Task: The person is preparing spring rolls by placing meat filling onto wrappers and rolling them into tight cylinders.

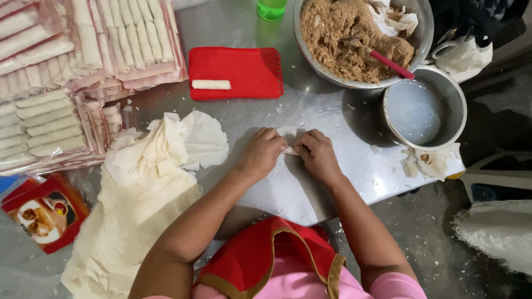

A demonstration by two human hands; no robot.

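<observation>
you are pressing both hands together on a small pale wrapper roll [290,150] near the middle of the metal tabletop [310,111], a little toward its near edge. your left hand [260,153] is curling its fingers down over the roll's left end, and your right hand [317,154] is doing the same on the right end, so both are half closed around it (only a sliver of the roll is showing between your fingertips). the two hands are touching or nearly touching each other above it.

to your left, a loose heap of thin wrappers [141,194] is lying over the near left corner. beyond your hands, 1 finished roll [210,84] is resting on a red cutting board [238,69]. clear packs of finished rolls [66,66] are stacking up along the far left edge. at the far right, a large metal bowl of brown filling [346,39] is holding a pink-handled utensil [390,63], and a smaller pot of cloudy water [424,108] is sitting just beside it, near the right edge.
</observation>
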